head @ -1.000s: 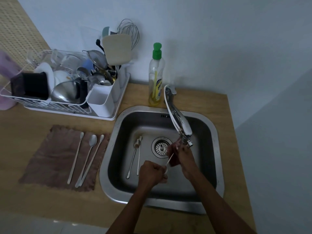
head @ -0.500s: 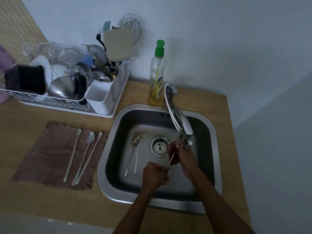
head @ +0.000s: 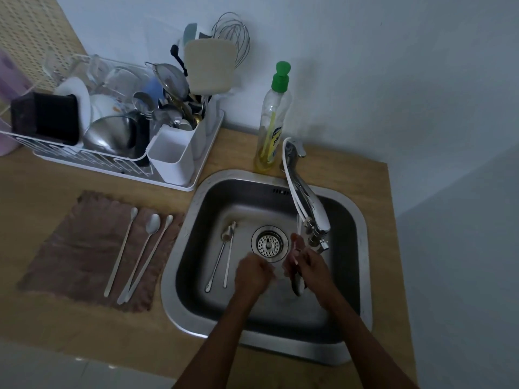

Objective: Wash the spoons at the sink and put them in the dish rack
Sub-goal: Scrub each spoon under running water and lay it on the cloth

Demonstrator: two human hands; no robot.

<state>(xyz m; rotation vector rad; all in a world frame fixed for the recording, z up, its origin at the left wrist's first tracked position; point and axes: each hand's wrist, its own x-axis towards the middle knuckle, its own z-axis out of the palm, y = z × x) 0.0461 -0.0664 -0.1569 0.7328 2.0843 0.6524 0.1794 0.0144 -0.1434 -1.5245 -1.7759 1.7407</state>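
Both my hands are low in the steel sink (head: 362, 276), under the faucet (head: 309, 209). My right hand (head: 310, 266) grips a spoon (head: 298, 287) whose dark bowl sticks out below the fingers. My left hand (head: 252, 273) is closed just left of it, on the blurred handle. Two long spoons (head: 222, 259) lie side by side on the sink floor, left of the drain (head: 270, 244). Three more long spoons (head: 140, 254) lie on a brown cloth (head: 84, 248) left of the sink. The white dish rack (head: 118, 167) stands at the back left.
The rack is crowded with bowls, glasses and a strainer; its white cutlery cup (head: 171, 161) faces the sink. A dish soap bottle (head: 273, 119) with a green cap stands behind the sink rim by the wall. The wooden counter ends just right of the sink.
The spoon's bowl, earlier up near the faucet tip, now points down below my right hand. Both hands stay under the faucet, my left a little further left.
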